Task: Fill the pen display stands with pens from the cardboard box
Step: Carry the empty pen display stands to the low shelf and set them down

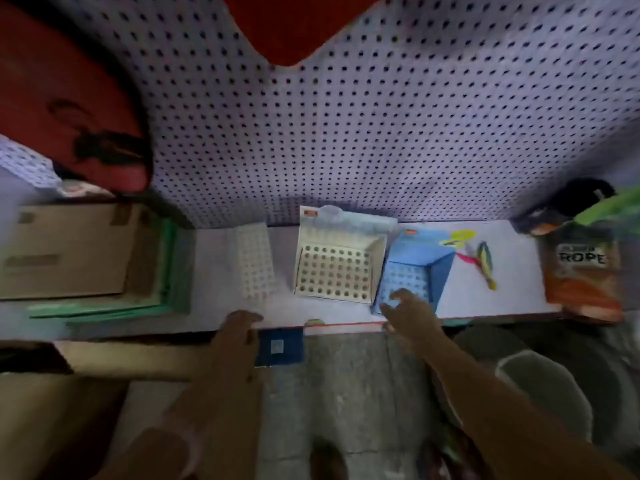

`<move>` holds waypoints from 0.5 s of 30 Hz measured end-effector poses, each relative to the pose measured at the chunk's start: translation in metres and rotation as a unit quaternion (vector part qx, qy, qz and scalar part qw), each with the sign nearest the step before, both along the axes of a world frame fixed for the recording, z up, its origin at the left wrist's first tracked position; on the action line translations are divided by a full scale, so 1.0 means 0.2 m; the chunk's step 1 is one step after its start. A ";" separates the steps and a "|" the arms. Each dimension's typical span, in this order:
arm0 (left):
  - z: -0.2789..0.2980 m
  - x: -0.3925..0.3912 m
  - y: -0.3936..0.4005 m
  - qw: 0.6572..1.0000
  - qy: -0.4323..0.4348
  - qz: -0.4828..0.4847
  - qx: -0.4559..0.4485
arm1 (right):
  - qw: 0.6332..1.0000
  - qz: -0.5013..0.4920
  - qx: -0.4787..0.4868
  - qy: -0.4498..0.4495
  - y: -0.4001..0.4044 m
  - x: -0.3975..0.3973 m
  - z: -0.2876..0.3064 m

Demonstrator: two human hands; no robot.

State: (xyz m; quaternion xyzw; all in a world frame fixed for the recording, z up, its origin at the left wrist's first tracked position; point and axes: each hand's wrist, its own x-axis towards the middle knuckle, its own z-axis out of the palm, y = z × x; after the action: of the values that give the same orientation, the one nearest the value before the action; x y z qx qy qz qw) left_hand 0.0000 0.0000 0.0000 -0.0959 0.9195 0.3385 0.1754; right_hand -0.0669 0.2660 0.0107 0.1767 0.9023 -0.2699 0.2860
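A white pen display stand (337,268) with rows of round holes stands on the shelf (214,271) below the pegboard. A blue stand (412,275) sits to its right, and a loose white hole grid (255,268) lies to its left. No pens show in the holes. My right hand (407,313) reaches over the front of the blue stand with loosely curled fingers and holds nothing. My left hand (235,336) rests on the shelf's front edge, fingers curled over it. A cardboard box (65,251) sits at the shelf's left end. The frame is blurred.
A pegboard wall (346,133) rises behind the shelf. An orange "ROPE" packet (581,275) and a few coloured items (483,263) lie at the right. Green card (166,271) lines the box. A second cardboard box (121,362) sits below the shelf at left, above a grey floor (346,393).
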 end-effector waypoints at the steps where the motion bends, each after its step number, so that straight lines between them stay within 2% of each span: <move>1: -0.06 -0.05 0.00 1.000 0.011 0.025 0.000 | 1.000 -0.007 0.011 0.018 -0.01 -0.05 -0.06; 7: -0.21 -0.35 0.09 0.995 0.052 0.078 -0.040 | 0.994 -0.033 0.066 0.078 -0.06 -0.29 -0.30; 9: -0.25 -0.44 0.12 0.993 0.034 0.103 -0.056 | 0.992 -0.038 0.080 0.089 -0.06 -0.32 -0.35; 12: -0.30 -0.53 0.12 0.989 -0.022 0.055 -0.137 | 0.990 -0.071 0.072 0.097 -0.05 -0.36 -0.40; 15: -0.26 -0.52 0.12 0.984 -0.015 0.074 -0.164 | 0.989 -0.081 0.056 0.107 -0.02 -0.36 -0.38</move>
State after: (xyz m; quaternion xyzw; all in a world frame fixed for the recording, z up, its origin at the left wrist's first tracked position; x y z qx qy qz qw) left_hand -0.1047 0.0232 -0.0525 -0.1964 0.9502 0.1938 0.1452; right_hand -0.1387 0.2623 -0.0656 0.2349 0.9241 -0.2585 0.1550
